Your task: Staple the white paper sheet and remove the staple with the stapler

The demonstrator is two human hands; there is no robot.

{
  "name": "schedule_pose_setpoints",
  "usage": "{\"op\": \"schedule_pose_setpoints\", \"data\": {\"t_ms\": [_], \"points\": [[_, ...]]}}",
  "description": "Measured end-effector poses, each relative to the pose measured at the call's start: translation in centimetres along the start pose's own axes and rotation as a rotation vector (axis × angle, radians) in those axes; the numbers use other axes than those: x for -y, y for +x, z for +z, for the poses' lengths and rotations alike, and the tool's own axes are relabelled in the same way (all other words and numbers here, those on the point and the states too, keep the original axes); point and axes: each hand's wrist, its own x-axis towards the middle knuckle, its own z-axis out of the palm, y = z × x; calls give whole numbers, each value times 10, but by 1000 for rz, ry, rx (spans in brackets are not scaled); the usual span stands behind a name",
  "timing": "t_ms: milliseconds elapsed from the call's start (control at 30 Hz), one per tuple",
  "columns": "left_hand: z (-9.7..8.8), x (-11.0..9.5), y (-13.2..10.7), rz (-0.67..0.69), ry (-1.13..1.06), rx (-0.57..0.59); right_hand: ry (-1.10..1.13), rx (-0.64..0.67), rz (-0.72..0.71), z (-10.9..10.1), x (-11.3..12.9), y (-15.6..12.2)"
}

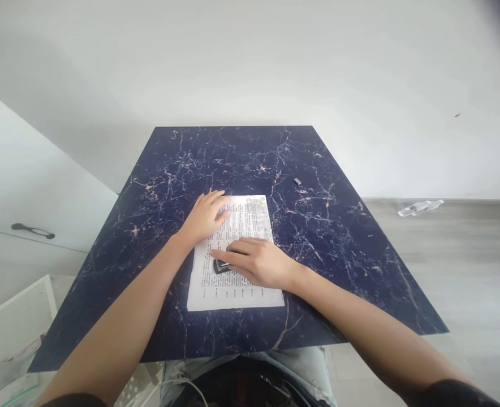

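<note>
Closest to me, at six o'clock below the table edge, is my lap in pale jeans [313,370] with a thin white cable [190,389] looped across it. Both forearms reach up from there onto the dark blue marbled table [233,152].

A printed sheet [252,217] lies flat a little toward me from the table's middle, its long sides running away from me. My left hand [205,217] rests palm down on the sheet's eleven o'clock corner, fingers loosely spread and flat, gripping nothing; the heel of the hand hangs off onto the table.

My right hand [258,263] comes in from four o'clock and lies across the sheet's middle, fingers stretched nearly straight toward nine o'clock. Under the fingertips sits a small dark object [221,265] with a pale metal glint, peeking out between forefinger and thumb. It touches the paper and my fingers, but I cannot tell whether I pinch it or only press on it.

At about one o'clock from the sheet, well apart, a tiny dark piece [297,181] lies on the table. Off the table at three o'clock, a white thing [419,207] lies on the grey floor. At nine o'clock, a white cabinet carries a black handle [33,230].
</note>
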Motion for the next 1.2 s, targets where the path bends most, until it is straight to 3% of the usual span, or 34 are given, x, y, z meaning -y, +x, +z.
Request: {"op": "schedule_pose_setpoints", "data": {"t_ms": [367, 500, 733, 933, 1200], "points": [[2, 1, -1, 31, -11, -28, -37, 26, -9, 0, -1, -2], [3, 3, -1, 30, -25, -43, -121, 71, 10, -10, -6, -8], [2, 3, 1, 63, -50, -49, -192, -117, 395, -59, -41, -34], [-1, 1, 1, 60, -67, -76, -291, -30, 502, -80, -63, -56], [-5, 9, 2, 28, -297, -187, -192, 157, 455, -85, -74, -61]]}}
